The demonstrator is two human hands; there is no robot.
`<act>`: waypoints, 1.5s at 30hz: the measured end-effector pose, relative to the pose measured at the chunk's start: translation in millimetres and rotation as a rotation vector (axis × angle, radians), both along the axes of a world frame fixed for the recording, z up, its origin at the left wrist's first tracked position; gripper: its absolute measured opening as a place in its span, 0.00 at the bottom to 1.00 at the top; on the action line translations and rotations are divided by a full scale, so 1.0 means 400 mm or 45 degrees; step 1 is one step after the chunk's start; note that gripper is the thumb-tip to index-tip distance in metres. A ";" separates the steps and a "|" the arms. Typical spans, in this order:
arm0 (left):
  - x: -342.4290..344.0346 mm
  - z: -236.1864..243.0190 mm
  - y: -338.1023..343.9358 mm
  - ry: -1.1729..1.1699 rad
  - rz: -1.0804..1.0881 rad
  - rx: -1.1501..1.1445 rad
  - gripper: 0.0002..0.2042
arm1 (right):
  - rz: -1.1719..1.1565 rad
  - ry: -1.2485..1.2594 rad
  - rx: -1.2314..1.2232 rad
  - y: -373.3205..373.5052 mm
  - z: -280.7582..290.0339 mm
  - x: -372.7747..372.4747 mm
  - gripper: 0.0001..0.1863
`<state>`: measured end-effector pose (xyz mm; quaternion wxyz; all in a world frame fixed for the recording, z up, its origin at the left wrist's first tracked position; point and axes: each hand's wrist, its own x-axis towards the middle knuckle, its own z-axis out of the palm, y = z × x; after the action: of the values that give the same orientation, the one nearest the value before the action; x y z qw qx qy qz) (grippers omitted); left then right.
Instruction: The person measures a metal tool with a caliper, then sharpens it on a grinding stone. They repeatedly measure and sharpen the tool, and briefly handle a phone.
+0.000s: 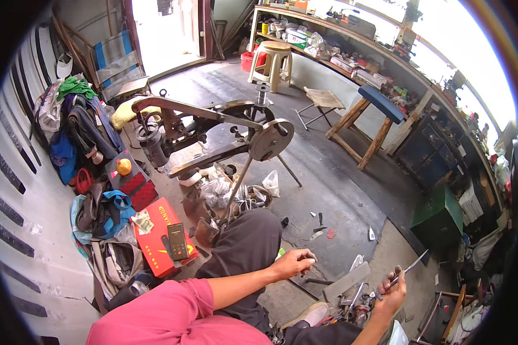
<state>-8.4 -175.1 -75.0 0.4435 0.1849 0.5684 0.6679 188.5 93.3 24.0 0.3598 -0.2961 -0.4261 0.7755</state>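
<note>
My left hand [293, 264] is above my dark-trousered lap, its thumb and fingers closed together. Whatever it may pinch is too small to make out. Lower right, my right hand [392, 289] grips a slim metal tool [415, 260] whose thin shaft points up and to the right; its exact kind is unclear. Between the hands stands a flat grey plate [345, 282], touched by neither. Beneath the right hand lies a heap of metal hand tools [360, 310] on the floor, partly hidden by my wrist.
A hand-cranked sewing machine [218, 129] stands ahead on thin legs. At left, a red box [155, 247] bears a black phone [178, 241], beside piled bags [101, 215]. Farther off are a blue-topped stool [380, 103], a folding stool [322, 98], a plastic stool [275, 54] and a green box [437, 217].
</note>
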 end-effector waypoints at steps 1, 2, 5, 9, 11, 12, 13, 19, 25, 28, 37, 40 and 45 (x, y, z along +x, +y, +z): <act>-0.001 -0.002 -0.001 0.021 -0.013 0.002 0.13 | -0.001 -0.003 0.005 -0.001 0.001 0.000 0.15; -0.003 -0.004 -0.002 0.030 -0.035 -0.011 0.13 | -0.004 0.006 0.006 -0.002 0.002 0.000 0.15; -0.004 -0.008 -0.003 0.039 -0.054 -0.034 0.13 | -0.009 0.002 0.007 -0.005 0.005 -0.001 0.15; 0.002 -0.003 0.000 0.012 -0.006 -0.005 0.12 | -0.004 -0.001 0.030 -0.003 0.001 0.005 0.15; 0.004 0.004 0.001 0.046 0.003 0.000 0.12 | -0.013 0.009 0.033 0.000 -0.003 0.010 0.15; 0.005 0.009 0.000 0.045 -0.003 0.004 0.12 | -0.013 -0.006 0.035 0.002 -0.005 0.012 0.15; 0.005 0.012 0.000 0.054 0.001 0.005 0.12 | -0.016 -0.009 0.035 0.003 -0.007 0.014 0.15; 0.005 0.015 -0.002 0.049 -0.013 0.000 0.12 | -0.034 -0.016 0.016 0.008 -0.012 0.020 0.15; -0.001 -0.011 0.001 0.127 -0.068 -0.009 0.13 | -0.039 -0.013 -0.001 0.015 -0.019 0.026 0.15; -0.001 -0.014 0.002 0.129 -0.061 -0.008 0.13 | -0.056 -0.026 -0.008 0.017 -0.022 0.029 0.15; 0.006 0.012 -0.004 0.097 -0.027 0.017 0.12 | -0.045 -0.012 -0.003 0.010 -0.018 0.030 0.15; 0.006 0.005 -0.002 0.106 -0.019 0.010 0.12 | -0.046 -0.012 -0.009 0.009 -0.018 0.031 0.16; 0.000 -0.024 0.002 0.157 -0.070 0.040 0.13 | -0.042 -0.011 -0.012 0.008 -0.016 0.029 0.16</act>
<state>-8.4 -174.4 -84.7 0.4227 0.2482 0.5789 0.6516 200.3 96.3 17.6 0.3694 -0.3082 -0.4189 0.7701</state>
